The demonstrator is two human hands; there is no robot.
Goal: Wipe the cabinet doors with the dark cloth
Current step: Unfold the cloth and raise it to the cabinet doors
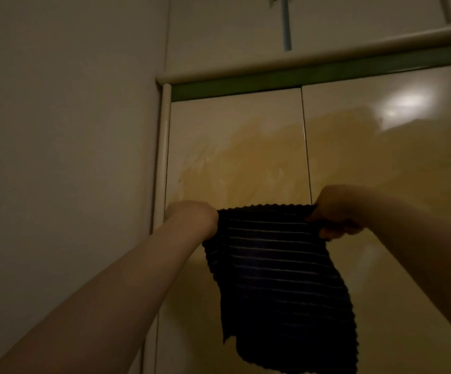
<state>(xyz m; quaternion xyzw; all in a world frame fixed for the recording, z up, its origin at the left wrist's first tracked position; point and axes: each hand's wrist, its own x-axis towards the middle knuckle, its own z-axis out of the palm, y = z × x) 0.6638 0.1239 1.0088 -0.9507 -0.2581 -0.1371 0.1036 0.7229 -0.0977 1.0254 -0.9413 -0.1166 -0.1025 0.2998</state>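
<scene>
The person holds the dark cloth (pixel 275 271) stretched out in front of the cabinet doors (pixel 235 147), the left hand (pixel 192 215) closed around its upper left corner and the right hand (pixel 337 211) pinching its upper right corner between thumb and fingers, so the top edge runs taut between them while the rest hangs loose below. The cloth sits in front of the seam (pixel 306 147) where the two doors meet, and whether it touches either door cannot be told from this angle. Above the cloth, a darker smeared patch spreads across both doors on either side of the seam, which looks like a damp wiped area, with paler, seemingly untouched surface above it toward the green strip (pixel 246 86). The step in hand appears to be spreading or refolding the cloth; doing it well would mean folding it into a flat pad with a fresh face outward, then pressing it evenly and working in overlapping passes from the green strip downward, so the streaky edge left of the seam is blended in. The room is dim, so the cloth's ribbed stripes barely show. The left hand's fingers are hidden behind the cloth, the cloth's lower corner is cut off at the bottom edge, and the right door runs out of view.
</scene>
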